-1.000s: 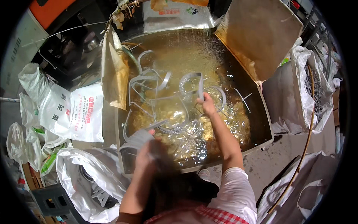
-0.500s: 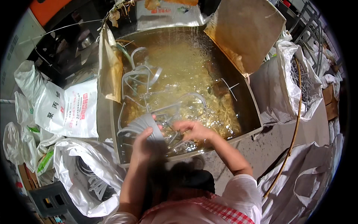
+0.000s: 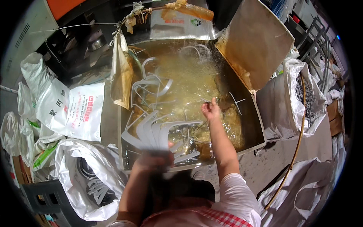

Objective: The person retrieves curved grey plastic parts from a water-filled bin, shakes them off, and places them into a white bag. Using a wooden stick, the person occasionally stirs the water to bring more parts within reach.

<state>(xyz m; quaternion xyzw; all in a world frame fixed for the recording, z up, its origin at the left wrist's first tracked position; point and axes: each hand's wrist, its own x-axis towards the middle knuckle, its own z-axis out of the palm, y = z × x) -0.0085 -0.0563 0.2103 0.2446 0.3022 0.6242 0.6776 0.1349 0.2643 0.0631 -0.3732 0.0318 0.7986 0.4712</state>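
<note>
My left hand (image 3: 155, 160), blurred, is closed round the near end of a fanned stack of grey-white curved plastic strips (image 3: 148, 130). The stack stands over the near left part of a water-filled tub (image 3: 261, 132). My right hand (image 3: 211, 110) reaches over the middle of the water with its fingers curled in. Whether anything is in those fingers is hidden; a thin pale piece (image 3: 206, 100) shows beside them. More bent strips (image 3: 162, 87) lie in the water at the left. A thin white cross-shaped piece (image 3: 237, 101) lies by the right wall.
A stained board (image 3: 255, 45) leans at the tub's far right corner. At the left stand a printed white sack (image 3: 75, 109) and an opened sack (image 3: 68, 181) with strips inside. To the right are a sack of thin grey pieces (image 3: 289, 98) and a long stick (image 3: 293, 159).
My right hand has moved away from the stack, forward over the water. My left hand has come nearer my body, still holding the strips. A blurred curved shape now shows at the tub's far end.
</note>
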